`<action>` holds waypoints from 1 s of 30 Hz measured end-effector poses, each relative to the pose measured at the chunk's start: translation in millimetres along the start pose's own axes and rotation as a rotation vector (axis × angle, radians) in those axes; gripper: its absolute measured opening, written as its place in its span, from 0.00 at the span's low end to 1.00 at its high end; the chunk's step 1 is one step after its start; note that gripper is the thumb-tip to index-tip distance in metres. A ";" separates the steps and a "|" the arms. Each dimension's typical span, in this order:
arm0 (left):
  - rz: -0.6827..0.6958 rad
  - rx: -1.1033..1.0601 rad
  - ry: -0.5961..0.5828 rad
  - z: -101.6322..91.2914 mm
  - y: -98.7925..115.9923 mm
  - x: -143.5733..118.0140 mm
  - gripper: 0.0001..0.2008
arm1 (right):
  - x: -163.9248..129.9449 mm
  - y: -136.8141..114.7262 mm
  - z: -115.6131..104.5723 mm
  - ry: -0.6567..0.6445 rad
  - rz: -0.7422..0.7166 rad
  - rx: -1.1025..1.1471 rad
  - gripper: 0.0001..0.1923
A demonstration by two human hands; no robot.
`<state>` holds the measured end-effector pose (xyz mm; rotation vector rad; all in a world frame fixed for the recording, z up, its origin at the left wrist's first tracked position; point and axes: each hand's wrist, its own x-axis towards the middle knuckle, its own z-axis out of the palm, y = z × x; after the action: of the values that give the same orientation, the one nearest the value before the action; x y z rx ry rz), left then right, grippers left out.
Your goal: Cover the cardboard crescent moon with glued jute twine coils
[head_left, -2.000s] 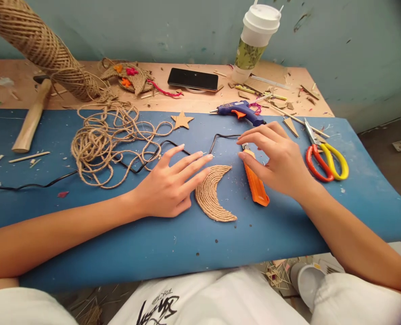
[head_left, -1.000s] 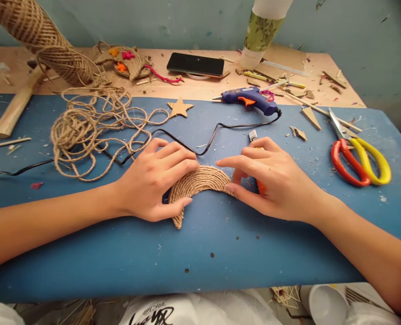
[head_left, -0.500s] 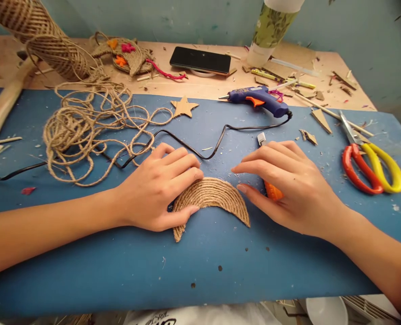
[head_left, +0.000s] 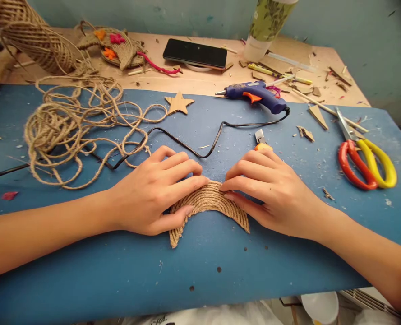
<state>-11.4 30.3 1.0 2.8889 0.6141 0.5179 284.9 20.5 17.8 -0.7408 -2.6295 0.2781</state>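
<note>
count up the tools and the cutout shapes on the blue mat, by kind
glue gun: 1
scissors: 1
utility knife, mostly hidden under the right hand: 1
twine-covered crescent, under the left hand and the right hand: 1
cardboard star: 1
total: 5

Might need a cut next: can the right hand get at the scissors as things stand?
Probably yes. The right hand rests on the twine crescent, holding nothing, and the scissors lie in the open on the blue mat to its right, with only small scraps between.
</note>
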 end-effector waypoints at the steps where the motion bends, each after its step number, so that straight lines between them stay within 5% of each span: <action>1: 0.002 -0.002 0.003 0.2 0.0 -0.1 0.17 | 0.6 -0.6 0.5 0.005 -0.002 -0.007 0.01; 9: 0.014 -0.018 0.005 1.8 -1.8 -0.4 0.19 | 1.4 -1.1 -3.1 0.049 0.000 -0.067 0.02; 14: 0.031 -0.011 0.003 1.4 -2.9 -0.6 0.18 | -2.4 -0.9 -12.3 0.141 0.169 0.046 0.04; 18: 0.026 -0.026 0.003 1.4 -2.9 -0.9 0.18 | -3.8 7.9 -22.9 0.550 0.401 0.241 0.04; 22: 0.018 -0.034 0.010 2.2 -2.3 -1.1 0.17 | -7.7 38.4 -42.3 0.947 0.573 0.149 0.23; 25: 0.014 -0.038 0.012 2.7 -1.6 -1.3 0.17 | -13.9 63.1 -60.3 0.933 0.705 0.011 0.33; 30: 0.016 -0.048 0.013 2.9 -1.9 -1.6 0.17 | -22.2 89.3 -88.8 0.578 1.064 -0.362 0.31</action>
<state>-12.4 31.2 -2.5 2.8497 0.5732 0.5468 380.6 91.0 65.0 -1.9476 -1.5519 -0.1374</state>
